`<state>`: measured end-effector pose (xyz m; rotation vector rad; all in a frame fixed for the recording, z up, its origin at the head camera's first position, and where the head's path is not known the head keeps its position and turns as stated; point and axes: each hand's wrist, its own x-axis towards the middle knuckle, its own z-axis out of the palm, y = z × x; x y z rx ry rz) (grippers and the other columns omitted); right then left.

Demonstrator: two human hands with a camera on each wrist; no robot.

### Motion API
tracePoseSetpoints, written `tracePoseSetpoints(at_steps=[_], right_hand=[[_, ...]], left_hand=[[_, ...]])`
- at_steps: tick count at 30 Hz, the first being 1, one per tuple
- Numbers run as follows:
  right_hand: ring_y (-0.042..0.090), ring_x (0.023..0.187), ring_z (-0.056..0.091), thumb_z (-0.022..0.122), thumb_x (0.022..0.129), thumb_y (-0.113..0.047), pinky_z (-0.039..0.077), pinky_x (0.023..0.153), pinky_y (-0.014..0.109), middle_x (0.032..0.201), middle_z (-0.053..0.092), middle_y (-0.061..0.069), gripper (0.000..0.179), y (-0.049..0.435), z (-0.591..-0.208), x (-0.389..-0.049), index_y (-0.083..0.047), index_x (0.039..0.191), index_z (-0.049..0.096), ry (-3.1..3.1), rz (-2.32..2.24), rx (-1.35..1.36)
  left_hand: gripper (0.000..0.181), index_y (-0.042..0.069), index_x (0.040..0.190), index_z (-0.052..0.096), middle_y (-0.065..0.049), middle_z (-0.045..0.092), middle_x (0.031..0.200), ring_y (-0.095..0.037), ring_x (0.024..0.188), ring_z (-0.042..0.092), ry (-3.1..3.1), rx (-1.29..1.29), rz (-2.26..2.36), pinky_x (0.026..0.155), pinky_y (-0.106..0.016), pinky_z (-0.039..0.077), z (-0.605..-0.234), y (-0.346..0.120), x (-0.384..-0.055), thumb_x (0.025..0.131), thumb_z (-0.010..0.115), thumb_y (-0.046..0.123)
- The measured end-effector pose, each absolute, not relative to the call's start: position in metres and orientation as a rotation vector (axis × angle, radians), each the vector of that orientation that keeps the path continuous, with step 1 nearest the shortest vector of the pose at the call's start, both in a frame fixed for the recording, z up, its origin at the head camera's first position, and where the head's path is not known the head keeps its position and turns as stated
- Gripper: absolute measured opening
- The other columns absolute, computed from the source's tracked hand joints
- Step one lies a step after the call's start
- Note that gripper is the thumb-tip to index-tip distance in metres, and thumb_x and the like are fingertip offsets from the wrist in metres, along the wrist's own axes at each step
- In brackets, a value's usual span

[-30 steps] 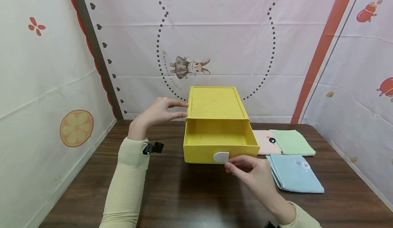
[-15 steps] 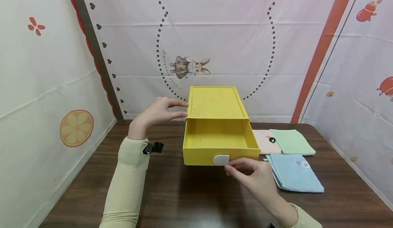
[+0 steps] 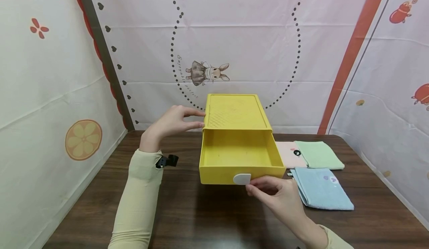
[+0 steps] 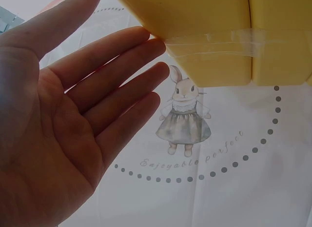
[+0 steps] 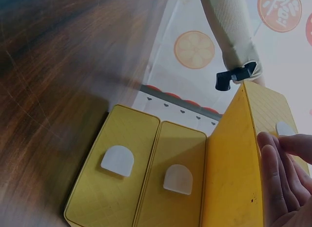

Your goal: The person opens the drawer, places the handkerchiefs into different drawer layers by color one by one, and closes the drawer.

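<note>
At lower center, the right hand (image 3: pixel 280 196) is pinching the white handle (image 3: pixel 242 179) of the drawer (image 3: pixel 218 175). Left of center, the wide left hand (image 3: pixel 172 121) is touching the yellow cabinet (image 3: pixel 236 111).

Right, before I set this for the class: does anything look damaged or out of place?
Nothing looks spilled or broken. Two mild oddities: the rabbit print on the backdrop lies sideways in the head view, and what looks like clear tape crosses the side of the yellow drawer unit, as if joining its sections.
</note>
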<state>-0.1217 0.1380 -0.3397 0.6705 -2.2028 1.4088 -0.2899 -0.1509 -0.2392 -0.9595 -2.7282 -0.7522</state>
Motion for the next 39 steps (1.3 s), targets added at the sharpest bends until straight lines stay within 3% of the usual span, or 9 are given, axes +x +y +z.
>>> tracePoseSetpoints(at_steps=[11,25,39], right_hand=[[0.005,0.059,0.064,0.071,0.073,-0.009,0.050,0.052,0.018,0.067,0.068,-0.001,0.005,0.132,-0.321,-0.104,-0.012,0.075,0.068,-2.238,1.357,0.684],[0.002,0.059,0.063,0.073,0.072,-0.012,0.049,0.050,0.017,0.068,0.068,-0.003,0.010,0.140,-0.347,-0.116,-0.019,0.077,0.069,-2.170,1.352,0.718],[0.003,0.058,0.063,0.072,0.072,-0.011,0.049,0.050,0.017,0.068,0.067,-0.007,0.011,0.139,-0.348,-0.115,-0.020,0.077,0.069,-2.151,1.357,0.723]], left_hand=[[0.046,0.030,0.113,0.060,0.009,0.059,0.114,-0.008,0.107,0.053,-2.728,-0.956,-0.747,0.091,-0.035,0.043,-0.240,-0.152,-0.291,0.075,0.058,0.056],[0.045,0.031,0.113,0.060,0.010,0.059,0.114,-0.008,0.107,0.053,-2.726,-0.951,-0.756,0.090,-0.033,0.043,-0.241,-0.152,-0.291,0.076,0.058,0.055],[0.046,0.032,0.113,0.059,0.010,0.059,0.113,-0.007,0.106,0.053,-2.731,-0.945,-0.753,0.089,-0.033,0.044,-0.241,-0.151,-0.292,0.075,0.057,0.058]])
